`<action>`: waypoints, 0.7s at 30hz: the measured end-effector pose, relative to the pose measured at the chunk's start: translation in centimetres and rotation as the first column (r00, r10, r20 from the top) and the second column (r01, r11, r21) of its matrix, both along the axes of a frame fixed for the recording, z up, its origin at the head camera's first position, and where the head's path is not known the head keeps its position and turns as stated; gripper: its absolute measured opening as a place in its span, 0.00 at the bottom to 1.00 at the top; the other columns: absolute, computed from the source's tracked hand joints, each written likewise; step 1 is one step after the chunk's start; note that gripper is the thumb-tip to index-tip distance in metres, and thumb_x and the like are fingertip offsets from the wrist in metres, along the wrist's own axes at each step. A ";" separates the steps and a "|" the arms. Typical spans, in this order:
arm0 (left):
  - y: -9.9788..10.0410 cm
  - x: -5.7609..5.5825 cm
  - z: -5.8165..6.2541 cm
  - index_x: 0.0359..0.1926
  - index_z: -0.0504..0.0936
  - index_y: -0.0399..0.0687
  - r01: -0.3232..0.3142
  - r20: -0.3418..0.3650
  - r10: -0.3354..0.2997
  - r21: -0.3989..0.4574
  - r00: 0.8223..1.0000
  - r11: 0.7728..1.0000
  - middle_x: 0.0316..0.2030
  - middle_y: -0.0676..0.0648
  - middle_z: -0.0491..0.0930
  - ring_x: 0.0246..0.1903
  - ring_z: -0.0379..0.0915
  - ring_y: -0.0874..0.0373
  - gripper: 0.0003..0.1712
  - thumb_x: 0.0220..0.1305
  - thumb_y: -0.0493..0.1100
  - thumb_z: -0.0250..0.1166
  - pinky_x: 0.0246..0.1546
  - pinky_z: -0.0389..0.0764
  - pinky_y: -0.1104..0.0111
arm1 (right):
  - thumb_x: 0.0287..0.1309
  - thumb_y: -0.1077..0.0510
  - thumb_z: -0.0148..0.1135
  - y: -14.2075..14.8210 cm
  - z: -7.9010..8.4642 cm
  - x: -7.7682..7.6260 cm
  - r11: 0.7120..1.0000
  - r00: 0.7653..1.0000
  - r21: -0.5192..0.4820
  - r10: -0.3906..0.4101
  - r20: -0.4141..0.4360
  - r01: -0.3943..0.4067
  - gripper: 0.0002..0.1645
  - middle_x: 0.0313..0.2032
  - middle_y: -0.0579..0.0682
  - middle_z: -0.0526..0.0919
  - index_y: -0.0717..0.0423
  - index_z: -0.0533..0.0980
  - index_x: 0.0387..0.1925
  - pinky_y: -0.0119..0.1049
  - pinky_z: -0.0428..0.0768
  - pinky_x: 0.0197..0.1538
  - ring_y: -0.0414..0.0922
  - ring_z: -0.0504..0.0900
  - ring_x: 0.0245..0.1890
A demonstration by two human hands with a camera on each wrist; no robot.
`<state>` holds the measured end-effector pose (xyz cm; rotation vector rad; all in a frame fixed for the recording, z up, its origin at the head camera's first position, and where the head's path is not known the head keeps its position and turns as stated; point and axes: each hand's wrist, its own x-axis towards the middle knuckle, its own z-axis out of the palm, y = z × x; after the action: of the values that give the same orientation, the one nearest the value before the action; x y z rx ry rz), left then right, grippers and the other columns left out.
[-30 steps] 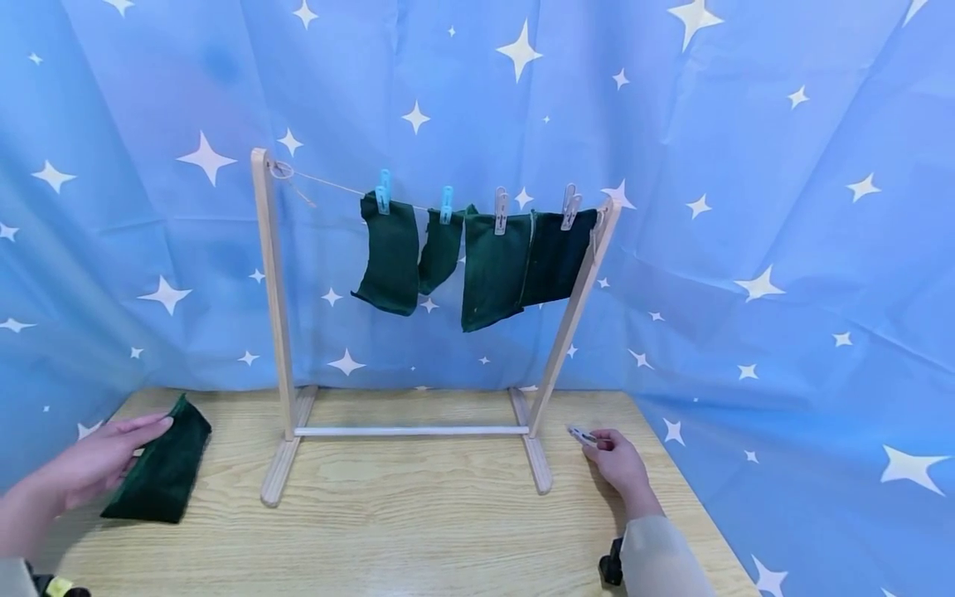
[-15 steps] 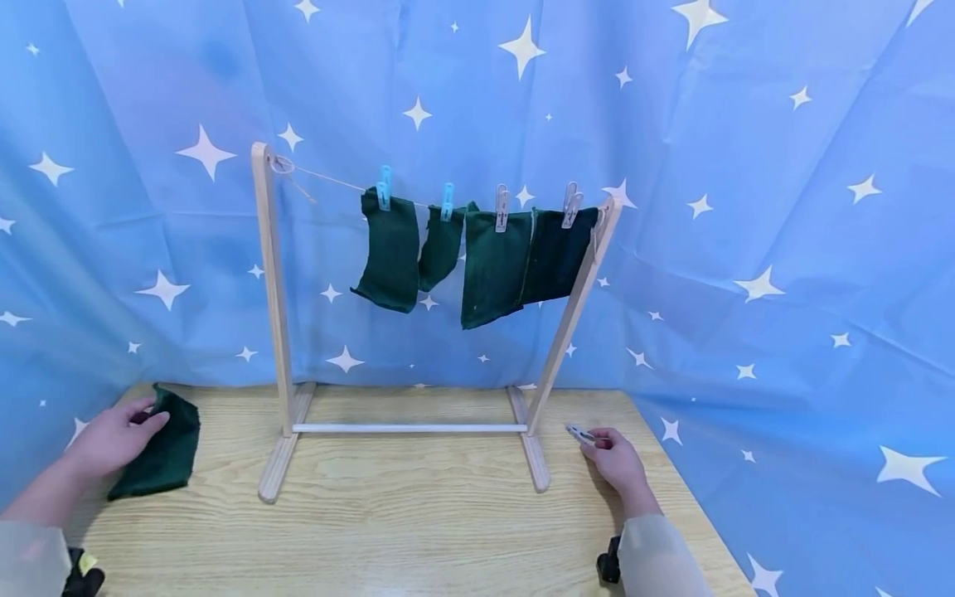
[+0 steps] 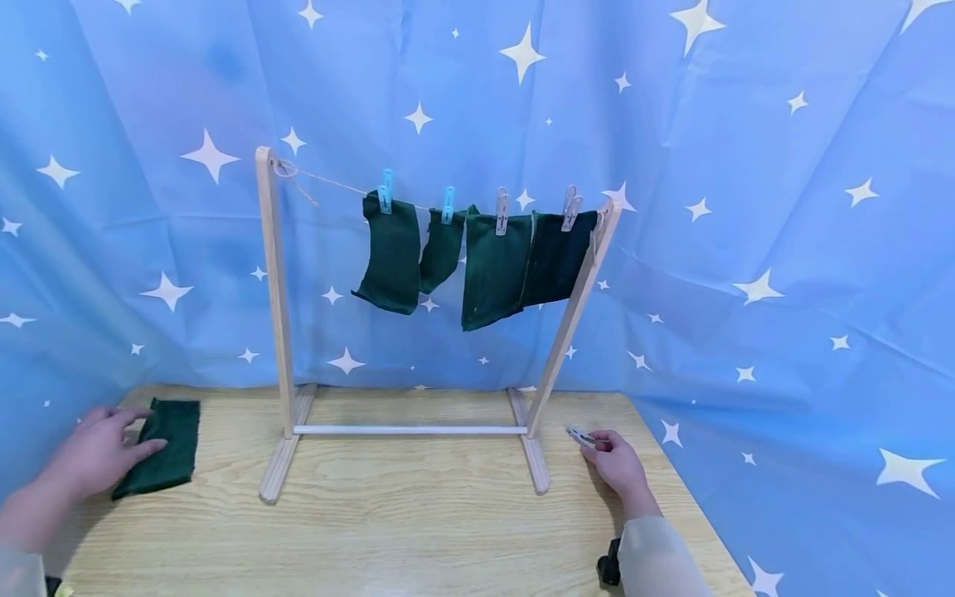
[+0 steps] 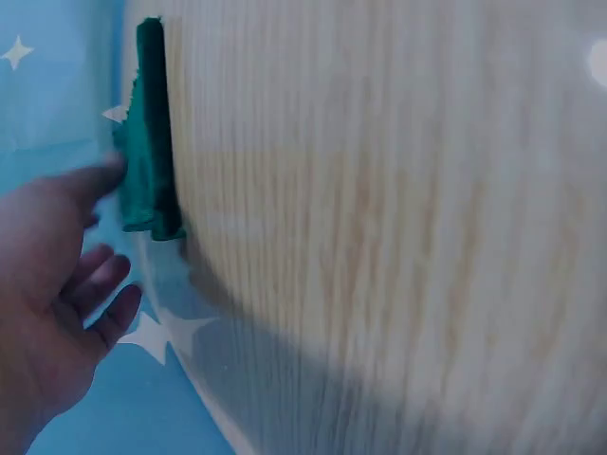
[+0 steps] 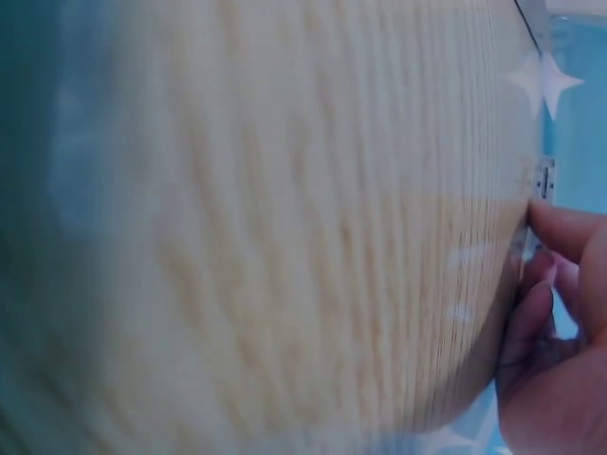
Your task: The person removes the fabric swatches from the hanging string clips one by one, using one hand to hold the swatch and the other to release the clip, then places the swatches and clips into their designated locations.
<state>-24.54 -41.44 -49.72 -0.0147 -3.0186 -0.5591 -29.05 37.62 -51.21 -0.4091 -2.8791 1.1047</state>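
A dark green cloth (image 3: pixel 170 444) lies on the table at the left. My left hand (image 3: pixel 97 454) is over its left edge, fingers spread and relaxed, thumb overlapping the cloth in the head view. In the left wrist view the cloth (image 4: pixel 152 142) sits just beyond the fingertips, its near edge folded over. At the right of the table, my right hand (image 3: pixel 621 464) pinches a pale clothespin (image 3: pixel 580 436) between thumb and fingers. Part of that clothespin (image 5: pixel 545 177) shows past the thumb in the right wrist view.
A wooden drying rack (image 3: pixel 278 307) stands mid-table with a string line (image 3: pixel 328 180). Several green cloths (image 3: pixel 391 253) hang from it by blue clothespins (image 3: pixel 385 192) and pale clothespins (image 3: pixel 501 211). A blue star-patterned curtain (image 3: pixel 731 207) surrounds the wooden table (image 3: pixel 403 522).
My left hand has set the green cloth down on the table, let go and drawn back slightly to the left. The right hand has stayed in place with its clothespin.
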 end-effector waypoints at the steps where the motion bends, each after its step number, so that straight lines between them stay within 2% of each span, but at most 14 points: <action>1: 0.1 0.1 -0.1 0.67 0.71 0.15 0.015 0.011 -0.015 -0.013 1.000 1.000 0.57 0.10 0.68 0.57 0.65 0.13 0.45 0.73 0.55 0.74 0.55 0.71 0.23 | 0.79 0.51 0.63 0.0 -0.1 0.0 1.000 1.000 -0.001 0.000 0.003 0.000 0.26 0.54 0.61 0.79 0.61 0.75 0.68 0.46 0.71 0.51 0.57 0.76 0.51; 4: 0.2 0.7 -0.2 0.68 0.76 0.21 0.109 0.083 -0.106 -0.027 0.991 0.994 0.61 0.10 0.69 0.57 0.70 0.13 0.50 0.69 0.63 0.76 0.51 0.75 0.26 | 0.79 0.50 0.63 0.0 -0.2 0.0 1.000 1.000 -0.001 0.005 0.007 -0.005 0.26 0.54 0.60 0.79 0.61 0.76 0.68 0.45 0.71 0.50 0.57 0.76 0.50; 7: -0.1 1.1 -0.3 0.70 0.75 0.23 0.179 0.147 -0.172 -0.036 0.974 0.983 0.66 0.10 0.67 0.60 0.69 0.12 0.50 0.69 0.63 0.76 0.49 0.78 0.29 | 0.79 0.51 0.62 0.0 0.0 0.1 1.000 1.000 0.003 0.010 0.003 -0.010 0.25 0.53 0.61 0.79 0.61 0.76 0.68 0.45 0.71 0.49 0.57 0.76 0.49; 12: -0.6 1.1 0.2 0.74 0.68 0.20 0.263 0.223 -0.266 0.044 0.938 0.964 0.71 0.09 0.58 0.65 0.53 0.04 0.46 0.72 0.50 0.75 0.56 0.68 0.19 | 0.80 0.50 0.62 0.1 0.1 0.1 1.000 1.000 0.010 0.004 0.010 -0.004 0.25 0.51 0.59 0.79 0.61 0.76 0.68 0.44 0.71 0.49 0.55 0.76 0.48; 15: -0.9 1.0 0.4 0.76 0.65 0.18 0.278 0.264 -0.300 0.118 0.917 0.953 0.72 0.07 0.53 0.65 0.45 0.01 0.45 0.73 0.45 0.74 0.59 0.65 0.18 | 0.80 0.51 0.63 0.1 0.2 0.2 1.000 1.000 0.010 0.004 0.011 -0.004 0.25 0.50 0.59 0.78 0.62 0.76 0.67 0.45 0.71 0.49 0.56 0.76 0.48; 18: -1.0 1.0 0.3 0.75 0.67 0.19 0.274 0.254 -0.296 0.121 0.921 0.954 0.71 0.07 0.55 0.66 0.50 0.02 0.44 0.74 0.48 0.72 0.58 0.70 0.21 | 0.79 0.51 0.64 0.0 0.3 0.4 1.000 1.000 0.011 0.007 0.003 -0.007 0.25 0.52 0.60 0.79 0.62 0.76 0.67 0.45 0.71 0.50 0.56 0.76 0.48; 21: -1.1 1.0 0.2 0.74 0.70 0.21 0.270 0.256 -0.280 0.075 0.925 0.960 0.70 0.08 0.59 0.65 0.58 0.06 0.45 0.73 0.53 0.73 0.55 0.74 0.25 | 0.79 0.51 0.64 0.0 0.4 0.4 1.000 1.000 0.008 0.010 -0.005 -0.010 0.26 0.53 0.61 0.80 0.62 0.76 0.68 0.44 0.71 0.49 0.56 0.77 0.48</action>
<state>-23.58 -42.53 -49.54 -0.4010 -3.2882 -0.6925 -28.66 37.63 -50.82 -0.3918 -2.8835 1.0943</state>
